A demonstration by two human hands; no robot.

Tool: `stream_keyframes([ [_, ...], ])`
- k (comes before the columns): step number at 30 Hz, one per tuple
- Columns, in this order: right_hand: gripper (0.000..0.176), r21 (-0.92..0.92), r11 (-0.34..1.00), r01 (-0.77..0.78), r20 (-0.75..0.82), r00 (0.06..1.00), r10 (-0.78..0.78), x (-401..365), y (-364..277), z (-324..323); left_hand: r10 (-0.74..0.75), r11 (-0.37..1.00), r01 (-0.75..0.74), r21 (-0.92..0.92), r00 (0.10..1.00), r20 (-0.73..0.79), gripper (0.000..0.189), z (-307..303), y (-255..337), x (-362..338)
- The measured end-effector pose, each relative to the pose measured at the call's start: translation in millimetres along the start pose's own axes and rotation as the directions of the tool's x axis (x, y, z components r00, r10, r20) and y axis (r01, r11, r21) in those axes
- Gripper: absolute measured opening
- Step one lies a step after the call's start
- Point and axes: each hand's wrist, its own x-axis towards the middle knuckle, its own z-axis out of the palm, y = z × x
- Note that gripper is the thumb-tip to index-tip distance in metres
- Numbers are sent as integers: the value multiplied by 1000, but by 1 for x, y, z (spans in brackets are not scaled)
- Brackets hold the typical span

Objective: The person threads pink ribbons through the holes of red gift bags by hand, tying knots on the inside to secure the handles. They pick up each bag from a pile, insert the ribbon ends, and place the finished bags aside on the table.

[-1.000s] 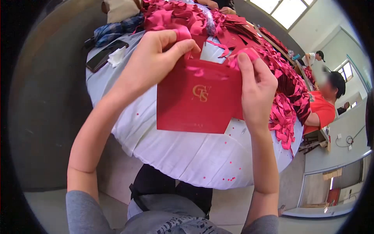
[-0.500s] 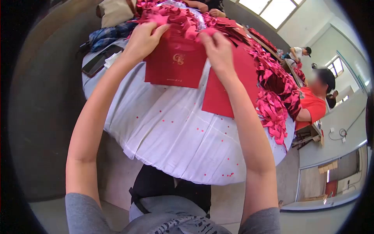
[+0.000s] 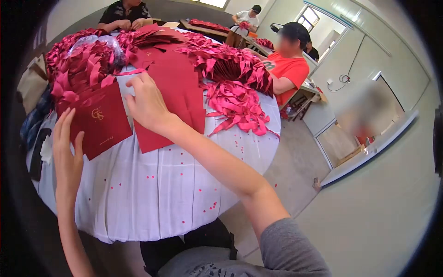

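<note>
A dark red paper gift bag (image 3: pixel 104 122) with gold lettering lies flat at the left of the white-covered round table, its pink ribbon handles toward the pile. My left hand (image 3: pixel 67 145) rests at the bag's left edge, fingers stretched and thumb apart over the front. To the right, my right hand (image 3: pixel 150 104) has its fingers curled beside a strip of pink ribbon (image 3: pixel 127 72), which runs straight to its fingertips; the inner side of the grip is hidden. Beneath this hand lies a stack of plain red bags (image 3: pixel 170 83).
Heaped ribboned bags (image 3: pixel 80 69) stand behind, and a fanned row (image 3: pixel 230 67) with loose ribbons (image 3: pixel 240 108) lies right. A dark phone (image 3: pixel 39 154) sits at the left edge. A person in red (image 3: pixel 288 69) and another in black (image 3: pixel 127 16) work around the table.
The view has swung right. My left hand has loosened from the bag's ribbon end and moved down to its left side. My right hand has shifted away from the bag's top, over the stack.
</note>
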Motion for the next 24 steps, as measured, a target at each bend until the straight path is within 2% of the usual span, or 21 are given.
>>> stream_keyframes([
  [2, 24, -55, 998, 42, 3, 999, -42, -18, 2, -23, 63, 997, -62, -38, 997, 42, 41, -3, 11, -1],
  [5, 33, -307, 949, 68, 20, 998, -65, -41, 11, -57, 76, 990, -66, -128, 994, 75, 35, -4, 38, 4],
  [7, 40, -406, 914, 0, 69, 997, 30, -58, 19, -71, 102, 952, -47, -302, 981, 168, 34, 1, 47, 10],
  [9, 41, -445, 895, -45, 137, 984, 118, -73, 27, -78, 176, 929, -89, -360, 960, 217, 35, 15, 56, 18],
  [11, 40, -382, 923, -50, 182, 975, 128, -82, 33, -80, 241, 880, -90, -466, 930, 277, 39, 33, 60, 25],
  [12, 40, -370, 928, -55, 185, 974, 131, -83, 34, -81, 237, 887, -55, -458, 906, 350, 46, 39, 65, 31],
  [14, 43, -357, 932, -59, 64, 994, 88, -83, 33, -81, 234, 911, -77, -406, 906, 353, 51, 56, 70, 37],
  [15, 44, -390, 919, -61, 32, 996, 79, -80, 34, -84, 189, 915, -5, -404, 889, 417, 56, 65, 70, 41],
  [18, 40, -296, 948, -116, -6, 993, 120, -81, 48, -85, 148, 956, -28, -294, 907, 394, 57, 90, 72, 43],
  [19, 37, -282, 951, -127, 12, 991, 136, -84, 49, -85, 175, 965, -86, -247, 914, 366, 62, 104, 65, 43],
  [24, 33, -313, 941, -125, -27, 992, 123, -91, 48, -81, 167, 971, -92, -220, 919, 356, 57, 116, 70, 41],
])
